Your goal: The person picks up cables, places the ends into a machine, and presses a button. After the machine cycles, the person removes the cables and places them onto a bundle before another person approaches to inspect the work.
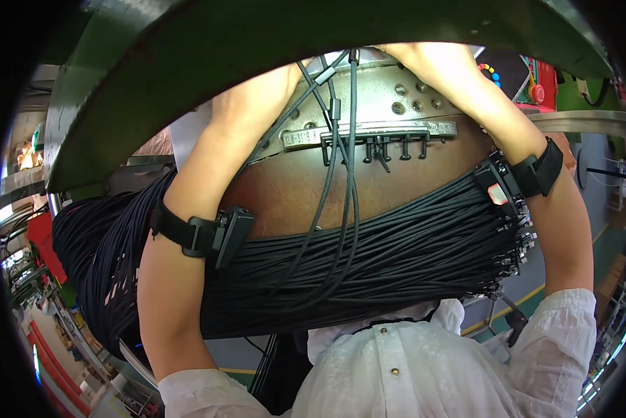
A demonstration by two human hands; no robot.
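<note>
Both arms reach forward beneath a dark green machine part (pixel 313 35). My left hand (pixel 275 87) shows only its back, and the fingers are hidden behind that part. On the other side my right hand (pixel 421 59) is likewise cut off, its fingers out of sight. Between them lies a round metal plate (pixel 369 90) with several holes. Several black cables (pixel 353 111) with small sleeves run down from there. A metal bar (pixel 301 138) rests on the brown worktop (pixel 278 184), with a black comb-like plastic piece (pixel 379 143) along it.
A thick bundle of black cables (pixel 355 268) lies across the worktop's near edge, with metal connector ends (pixel 518 251) at the right. Black strapped devices (pixel 233 237) sit on both forearms. A red stop button (pixel 536 93) stands at the far right.
</note>
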